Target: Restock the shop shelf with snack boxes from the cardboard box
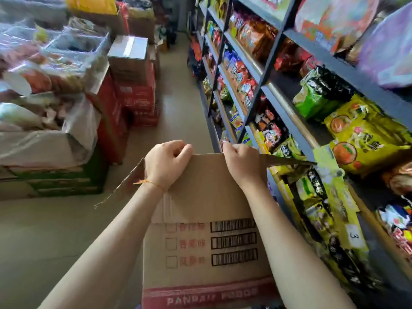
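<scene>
head | both hands: left hand (166,162), right hand (242,161) grip cardboard box (207,219) flap

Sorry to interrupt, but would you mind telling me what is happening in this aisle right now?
A person stands in a shop aisle holding a cardboard box with printed barcodes. The left hand and the right hand both grip the far edge of its top flap, which seems to be getting opened or folded. No snack boxes are out yet, and the contents are hidden. To the right is the shelf, stocked with snack bags; stacked cartons stand on the left.
</scene>
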